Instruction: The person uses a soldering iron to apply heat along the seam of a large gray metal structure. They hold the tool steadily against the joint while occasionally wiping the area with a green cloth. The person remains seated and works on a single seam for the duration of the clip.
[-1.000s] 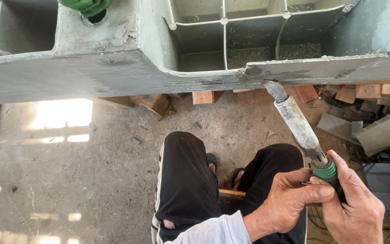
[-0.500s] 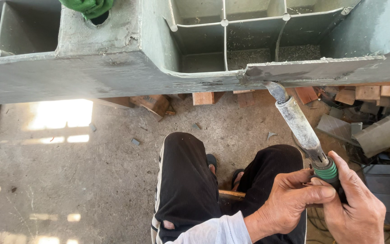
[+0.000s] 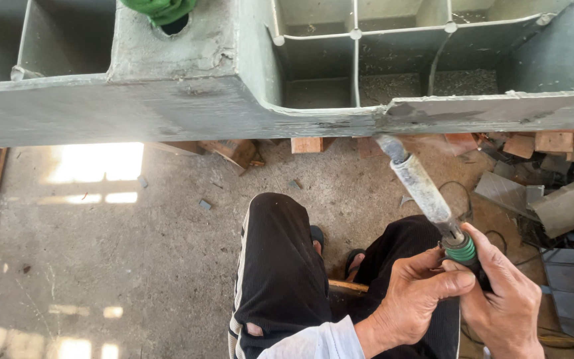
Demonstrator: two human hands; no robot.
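Note:
Both my hands hold a long rod-shaped tool (image 3: pixel 420 186) with a dusty grey shaft and a green ring near the grip. My left hand (image 3: pixel 410 299) wraps the grip from the left, and my right hand (image 3: pixel 506 309) closes on it from the right. The tool's tip touches the lower edge of a grey moulded panel (image 3: pixel 187 106), just below a rough seam (image 3: pixel 373 123). The panel has open box-shaped cells (image 3: pixel 360 60) divided by thin white ribs. My legs in black trousers (image 3: pixel 280 266) are below.
A green cloth (image 3: pixel 161 10) plugs a hole on top of the panel. Wooden blocks (image 3: pixel 307 145) and grey offcuts (image 3: pixel 566 199) lie on the concrete floor (image 3: pixel 101 252) at the right. A thin cable (image 3: pixel 463 199) runs on the floor. Sunlight patches fall at the left.
The tool's tip has slid slightly left along the panel's lower edge towards the seam. Both hands keep the same grip.

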